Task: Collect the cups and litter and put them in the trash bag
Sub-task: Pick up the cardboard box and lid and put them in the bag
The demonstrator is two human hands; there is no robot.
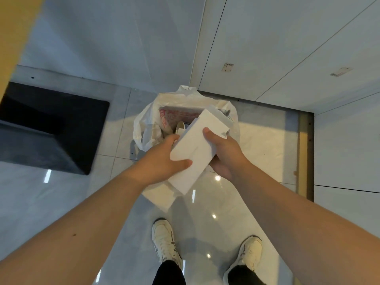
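Observation:
A white plastic trash bag (144,124) stands open on the tiled floor in front of me. Inside it lie a paper with red print (174,116) and a paper cup (180,126). Both my hands hold a flat white box (197,147), tilted, with its far end over the bag's mouth. My left hand (164,159) grips its left edge, thumb on top. My right hand (224,153) grips its right edge from the side.
A black mat or low dark block (49,128) lies on the floor to the left. White wall panels (287,48) rise behind and to the right of the bag. My two white shoes (164,241) stand on the glossy tiles below.

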